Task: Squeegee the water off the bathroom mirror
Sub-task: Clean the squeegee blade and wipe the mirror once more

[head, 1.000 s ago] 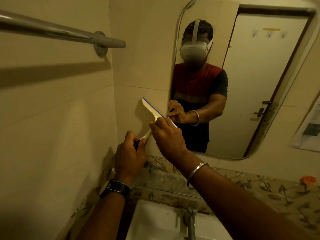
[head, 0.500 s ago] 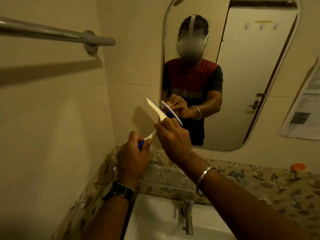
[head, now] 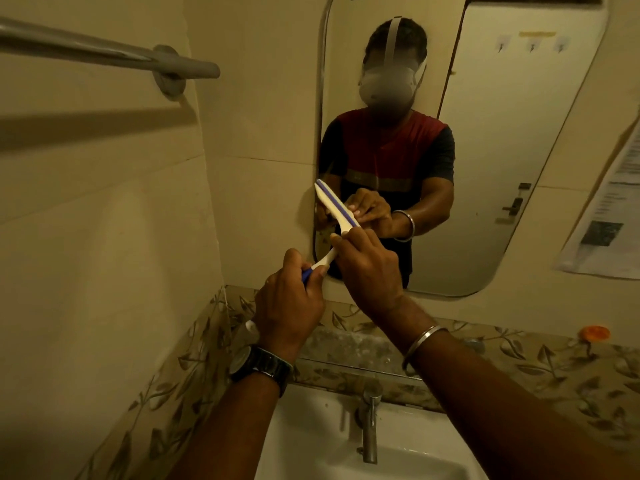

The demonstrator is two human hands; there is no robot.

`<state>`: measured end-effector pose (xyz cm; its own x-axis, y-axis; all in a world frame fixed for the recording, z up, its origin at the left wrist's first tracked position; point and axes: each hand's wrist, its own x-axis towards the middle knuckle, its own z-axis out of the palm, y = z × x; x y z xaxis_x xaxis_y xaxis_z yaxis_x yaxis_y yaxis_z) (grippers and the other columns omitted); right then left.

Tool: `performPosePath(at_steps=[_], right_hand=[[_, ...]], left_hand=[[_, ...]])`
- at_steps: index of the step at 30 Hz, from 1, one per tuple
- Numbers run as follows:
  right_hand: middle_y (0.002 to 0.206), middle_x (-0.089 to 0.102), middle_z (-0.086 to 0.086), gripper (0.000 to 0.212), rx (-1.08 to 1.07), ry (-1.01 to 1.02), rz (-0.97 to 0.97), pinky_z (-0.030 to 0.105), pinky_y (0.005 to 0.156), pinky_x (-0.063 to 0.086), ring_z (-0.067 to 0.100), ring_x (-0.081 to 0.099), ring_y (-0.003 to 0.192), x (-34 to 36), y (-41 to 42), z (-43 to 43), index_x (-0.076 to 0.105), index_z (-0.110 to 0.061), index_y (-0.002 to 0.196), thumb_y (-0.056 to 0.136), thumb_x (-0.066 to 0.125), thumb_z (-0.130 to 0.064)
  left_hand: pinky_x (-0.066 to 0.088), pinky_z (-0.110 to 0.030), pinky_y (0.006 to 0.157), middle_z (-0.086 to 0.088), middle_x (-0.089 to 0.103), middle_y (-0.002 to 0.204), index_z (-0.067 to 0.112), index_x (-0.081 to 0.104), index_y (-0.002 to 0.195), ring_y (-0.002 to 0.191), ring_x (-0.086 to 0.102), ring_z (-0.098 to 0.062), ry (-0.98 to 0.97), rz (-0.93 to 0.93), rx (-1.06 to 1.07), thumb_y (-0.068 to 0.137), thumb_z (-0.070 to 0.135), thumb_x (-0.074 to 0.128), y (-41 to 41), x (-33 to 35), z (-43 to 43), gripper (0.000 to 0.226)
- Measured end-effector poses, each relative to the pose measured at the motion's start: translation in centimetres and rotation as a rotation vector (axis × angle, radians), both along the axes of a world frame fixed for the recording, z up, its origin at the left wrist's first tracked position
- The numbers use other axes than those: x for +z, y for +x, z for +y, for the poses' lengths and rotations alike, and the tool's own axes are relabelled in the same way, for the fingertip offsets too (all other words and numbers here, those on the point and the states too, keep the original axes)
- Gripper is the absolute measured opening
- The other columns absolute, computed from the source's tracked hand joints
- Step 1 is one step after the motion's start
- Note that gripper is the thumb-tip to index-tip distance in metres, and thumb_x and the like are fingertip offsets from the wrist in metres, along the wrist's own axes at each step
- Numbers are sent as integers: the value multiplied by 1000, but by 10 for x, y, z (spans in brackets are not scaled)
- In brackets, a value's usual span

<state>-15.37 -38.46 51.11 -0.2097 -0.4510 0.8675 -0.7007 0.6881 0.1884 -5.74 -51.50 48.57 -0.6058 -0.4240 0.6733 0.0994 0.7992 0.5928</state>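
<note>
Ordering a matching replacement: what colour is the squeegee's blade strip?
Blue, running along the cream squeegee; it shows best in the head view.

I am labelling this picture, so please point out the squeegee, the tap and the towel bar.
squeegee (head: 335,206): head view, on the white blade head beside the blue strip.
tap (head: 370,427): head view, on its upright metal body.
towel bar (head: 104,51): head view, on the round rod, left of its wall mount.

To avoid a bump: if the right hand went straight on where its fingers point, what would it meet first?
The squeegee, whose blade end the right hand pinches. Past it, probably the mirror near its lower left edge, though depth is unclear.
</note>
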Motion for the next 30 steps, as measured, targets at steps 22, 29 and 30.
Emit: performPosePath(at_steps=[22, 29, 30], right_hand=[[87, 61, 5, 11, 131, -215, 95, 37, 55, 48, 24, 60, 79, 42, 25, -12, 73, -11, 104, 99, 64, -15], [91, 68, 9, 17, 56, -393, 152, 31, 63, 53, 23, 63, 82, 94, 18, 30, 75, -5, 103, 97, 71, -21], [93, 69, 11, 19, 48, -415, 160, 31, 64, 54, 24, 65, 84, 100, 16, 35, 75, -5, 102, 98, 69, -23]], left_hand=[[25, -23, 42, 11, 50, 64, 29, 42, 93, 51, 47, -6, -150, -1, 3, 95, 58, 56, 45, 58, -15, 32], [27, -21, 44, 12, 50, 66, 30, 41, 97, 51, 47, -4, -294, 42, -126, 97, 48, 65, 24, 125, 22, 29], [27, -20, 45, 12, 50, 67, 31, 42, 97, 51, 48, -4, -310, 50, -139, 98, 48, 64, 20, 133, 26, 28]])
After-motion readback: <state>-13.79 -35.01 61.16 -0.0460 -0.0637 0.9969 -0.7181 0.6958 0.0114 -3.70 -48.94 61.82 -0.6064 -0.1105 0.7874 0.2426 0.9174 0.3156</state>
